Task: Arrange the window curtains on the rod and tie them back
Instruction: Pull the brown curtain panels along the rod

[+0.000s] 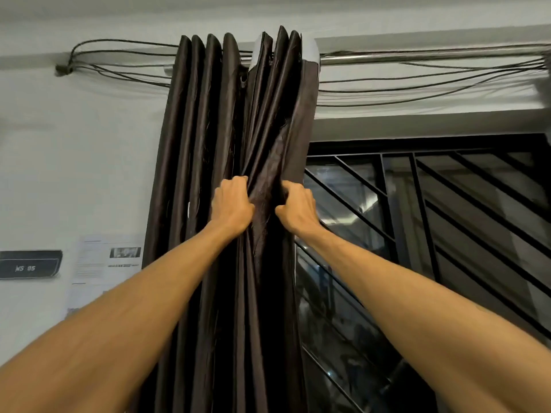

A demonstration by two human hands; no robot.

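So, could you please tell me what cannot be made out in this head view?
Head view only:
Fingertips of the left hand and right hand: buried in curtain folds.
Curtain's lower end: cut off by the bottom edge.
Rod behind the curtain: hidden by the folds.
Paper notice text: blurred, too small.

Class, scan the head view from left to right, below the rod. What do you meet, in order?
Sign → paper → left hand → right hand → grille. Both hands grip the curtain.
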